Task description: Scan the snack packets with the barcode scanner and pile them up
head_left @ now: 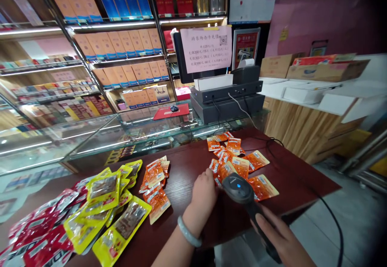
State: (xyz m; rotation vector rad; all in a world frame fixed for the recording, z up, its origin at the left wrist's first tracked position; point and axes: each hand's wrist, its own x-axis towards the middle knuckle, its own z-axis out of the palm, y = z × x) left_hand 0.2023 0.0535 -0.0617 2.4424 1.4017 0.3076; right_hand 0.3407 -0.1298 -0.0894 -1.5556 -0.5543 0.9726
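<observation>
Shop, checkout area. Lit wooden wall shelves (115, 24) stocked with rows of upright orange cardboard boxes (119, 43); glass-topped display case (145, 128); boxy dark-grey till unit (226, 107) with white paper roll (248, 62); black handheld barcode scanner (238, 188) over glossy red-brown desk (296, 182), which carries heaped orange, yellow and red plastic packets (104, 190).

Packets (241, 165) on the table (181, 166) — monitor (180, 59) behind.
</observation>
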